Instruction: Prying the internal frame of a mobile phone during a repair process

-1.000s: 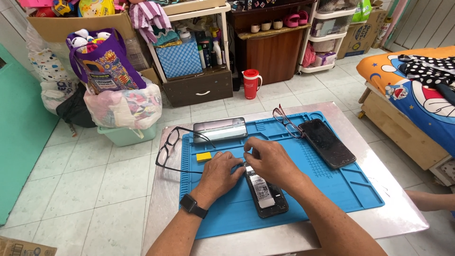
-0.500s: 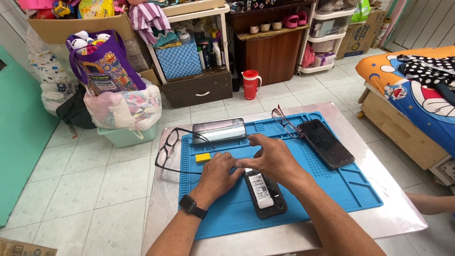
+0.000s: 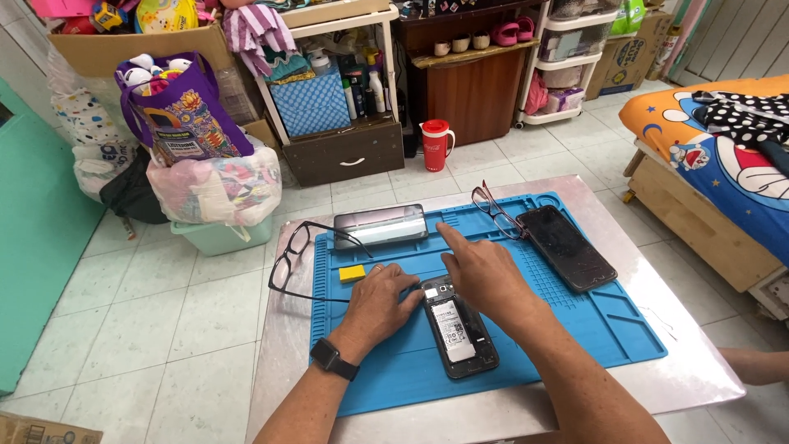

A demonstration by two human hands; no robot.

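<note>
A black phone with its back off (image 3: 458, 330) lies on a blue work mat (image 3: 575, 329), its battery showing. My left hand (image 3: 380, 301), with a dark watch on the wrist, rests flat on the mat, and its bent fingertips touch the phone's top left corner. My right hand (image 3: 483, 273) hovers over the phone's top right. Its index finger is stretched out toward a silver phone-shaped piece (image 3: 380, 226) at the mat's far edge, and nothing is in it.
Also on the mat are a small yellow block (image 3: 352, 273), a second black phone (image 3: 565, 247) and folded glasses (image 3: 493, 210). Black-framed glasses (image 3: 297, 256) lie on the metal table (image 3: 699, 370). A red jug (image 3: 436, 144), shelves, bags and a bed (image 3: 723, 156) surround it.
My right hand has come off the opened phone's top edge and its index finger now points away from me. My left hand and the phone have barely moved.
</note>
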